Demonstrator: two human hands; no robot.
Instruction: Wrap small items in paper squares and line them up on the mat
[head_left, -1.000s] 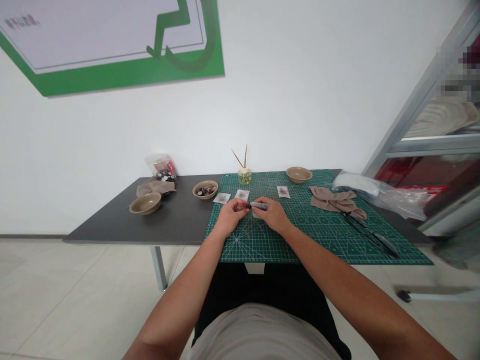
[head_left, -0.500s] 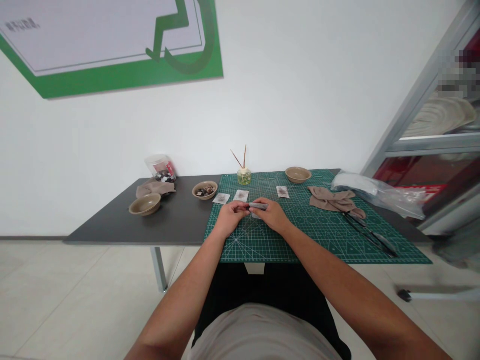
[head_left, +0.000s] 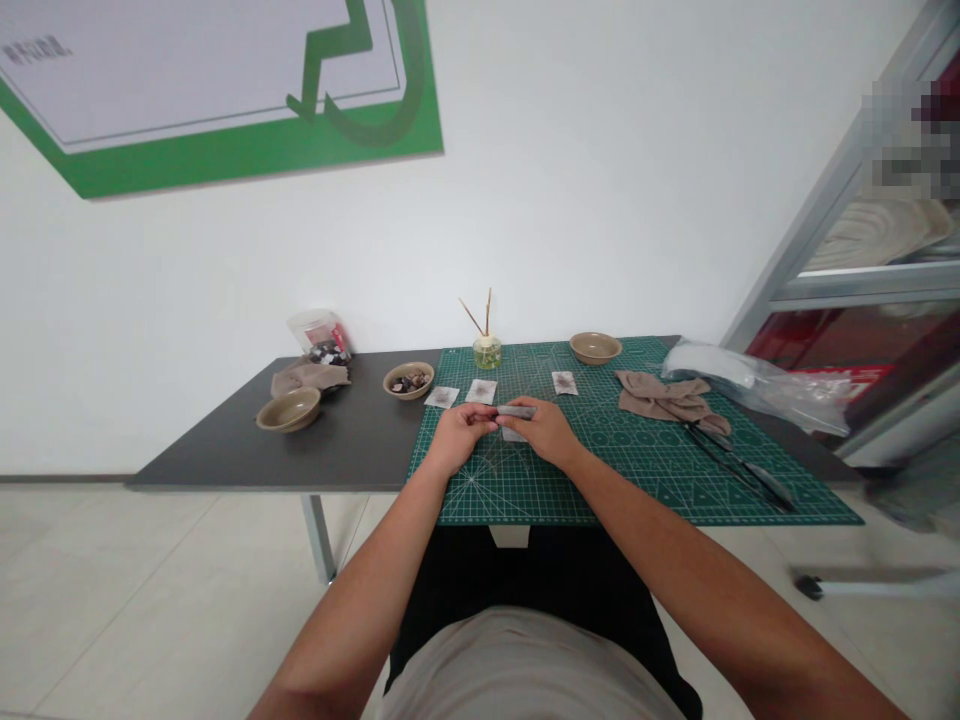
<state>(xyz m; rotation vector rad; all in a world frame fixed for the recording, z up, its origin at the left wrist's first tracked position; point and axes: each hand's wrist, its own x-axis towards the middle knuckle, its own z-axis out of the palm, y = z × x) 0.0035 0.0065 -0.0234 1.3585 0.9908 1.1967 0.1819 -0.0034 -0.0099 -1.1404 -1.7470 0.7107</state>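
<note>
Over the green cutting mat (head_left: pixel 517 490), my left hand (head_left: pixel 461 437) and my right hand (head_left: pixel 551 432) meet with fingers closed. Between them is a slim grey thing (head_left: pixel 516 411) with a dark left end. My right fingers grip its right part, and the left fingertips pinch at the dark end. Its exact kind is too small to make out. Just below the right fingers shows part of a pale packet (head_left: pixel 514 434), mostly covered by the hand. Beyond my left hand lie two small white printed packets, one nearer (head_left: pixel 481 391) and one further left (head_left: pixel 442 397).
Another printed packet (head_left: pixel 565 383) lies near an empty bowl (head_left: pixel 595 347). A reed diffuser (head_left: pixel 487 352) stands at the back. Leftward are a bowl of stones (head_left: pixel 409 381), a second bowl (head_left: pixel 289 410) and a clear jar (head_left: pixel 320 335). Rightward lie a brown cloth (head_left: pixel 667 397) and dark tongs (head_left: pixel 739 467).
The grey thing has shifted slightly between my fingers, and more of the pale packet shows below it. The hands stay almost in place; the view has moved slightly.
</note>
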